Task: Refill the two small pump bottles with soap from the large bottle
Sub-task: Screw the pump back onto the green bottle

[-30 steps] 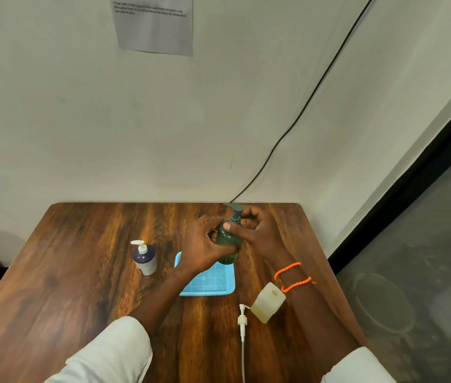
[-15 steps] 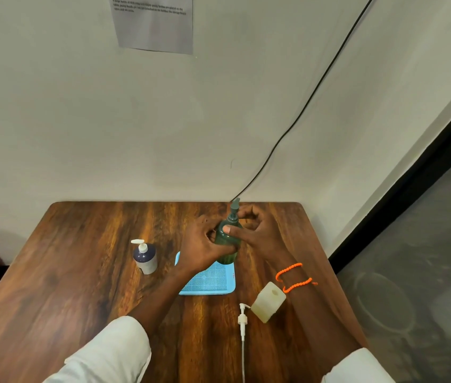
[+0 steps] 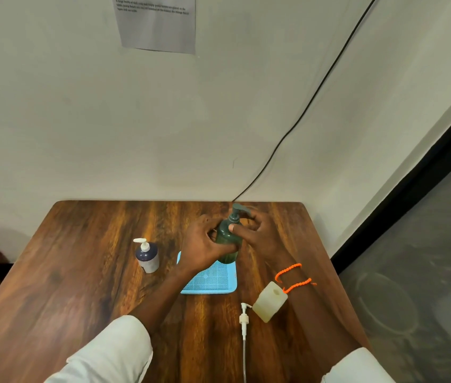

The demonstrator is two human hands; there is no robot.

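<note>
Plain room: wooden table (image 3: 80, 272), taped instruction sheet (image 3: 158, 26).

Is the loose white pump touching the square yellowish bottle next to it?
Apart. The head view shows a thin strip of brown table between the white pump and the yellowish bottle.

White sleeves (image 3: 108, 352); orange beaded bracelet (image 3: 293, 277) on right wrist.

A wooden tabletop (image 3: 80, 272) is seen. A blue tray (image 3: 213, 280) is laid at centre, a dark pump bottle (image 3: 147, 257) at nine o'clock, a pale open bottle (image 3: 270, 301) and loose white pump (image 3: 243, 317) at five.
</note>
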